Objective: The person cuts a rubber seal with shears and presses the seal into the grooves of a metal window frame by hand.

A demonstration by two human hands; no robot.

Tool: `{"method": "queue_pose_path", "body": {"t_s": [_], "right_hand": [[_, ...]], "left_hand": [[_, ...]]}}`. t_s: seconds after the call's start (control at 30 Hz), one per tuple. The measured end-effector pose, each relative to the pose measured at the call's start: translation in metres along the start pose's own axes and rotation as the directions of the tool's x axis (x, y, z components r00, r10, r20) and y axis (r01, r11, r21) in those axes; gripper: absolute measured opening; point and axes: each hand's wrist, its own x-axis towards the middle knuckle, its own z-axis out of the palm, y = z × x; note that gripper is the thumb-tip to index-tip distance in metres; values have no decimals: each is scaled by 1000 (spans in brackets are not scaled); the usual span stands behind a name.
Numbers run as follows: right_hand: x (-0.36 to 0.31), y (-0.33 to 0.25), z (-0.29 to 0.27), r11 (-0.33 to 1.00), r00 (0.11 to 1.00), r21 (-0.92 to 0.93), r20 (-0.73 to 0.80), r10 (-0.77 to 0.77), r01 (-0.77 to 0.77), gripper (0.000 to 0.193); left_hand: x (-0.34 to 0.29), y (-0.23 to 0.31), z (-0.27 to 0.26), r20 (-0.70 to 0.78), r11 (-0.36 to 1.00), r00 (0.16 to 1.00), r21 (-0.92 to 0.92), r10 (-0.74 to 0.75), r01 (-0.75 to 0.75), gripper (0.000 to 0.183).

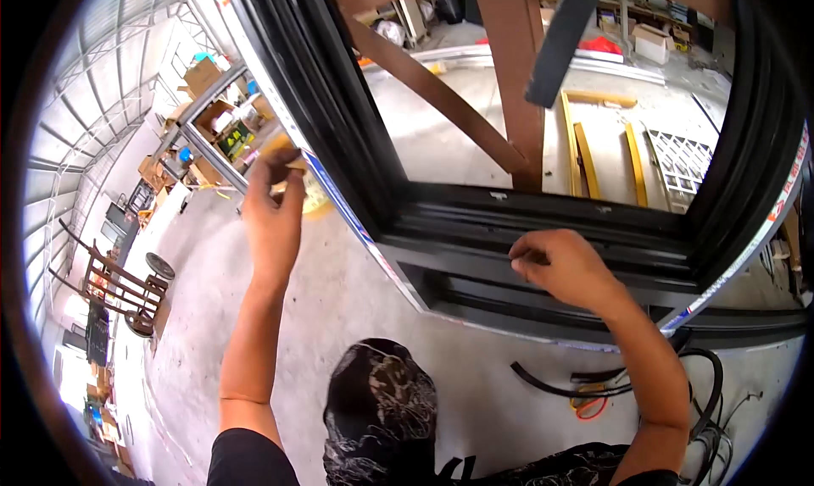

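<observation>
Black frame [458,223] sits beside left fingers [292,191], behind right fingers [534,245], both curled, grasp unclear.

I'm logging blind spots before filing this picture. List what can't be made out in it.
All in the head view:
Yellow thing by the left hand: blurred, partly behind the hand; whether the grip holds it is unclear.
Palm of the right hand: hidden by the hand itself; anything small inside can't be told.
Top of the black frame: cut off by the upper edge.
</observation>
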Motion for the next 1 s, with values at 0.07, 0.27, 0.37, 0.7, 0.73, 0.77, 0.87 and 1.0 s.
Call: {"method": "queue_pose_path", "body": {"t_s": [0.07, 0.27, 0.37, 0.7, 0.73, 0.77, 0.87, 1.0], "right_hand": [[6, -2, 8, 999, 999, -47, 48, -16, 19, 19], [34, -13, 19, 996, 997, -61, -26, -69, 67, 19], [38, -9, 28, 994, 997, -79, 20, -75, 76, 17], [13, -13, 23, 992, 998, -129, 51, 26, -19, 21], [13, -15, 22, 988, 997, -148, 50, 55, -47, 21], [13, -16, 24, 988, 995, -140, 56, 79, -70, 21], [12, -14, 36, 992, 995, -117, 78, 63, -54, 22], [15, -9, 46, 988, 987, -127, 128, 102, -86, 23]], "left_hand": [[20, -4, -1, -138, 988, 982, 98, 130, -117, 32], [44, -33, 27, -93, 1000, 996, -27, 9, -11, 79], [35, -53, 41, 30, 976, 998, -211, -46, 52, 71], [-64, -147, 97, 9, 984, 986, 69, -164, 163, 74], [-76, -147, 103, 5, 979, 983, 82, -186, 185, 72], [-84, -148, 106, 10, 979, 982, 78, -191, 189, 72], [-97, -141, 114, -3, 951, 951, 26, -310, 310, 70], [-93, -136, 118, -10, 927, 928, 37, -373, 373, 74]]}}
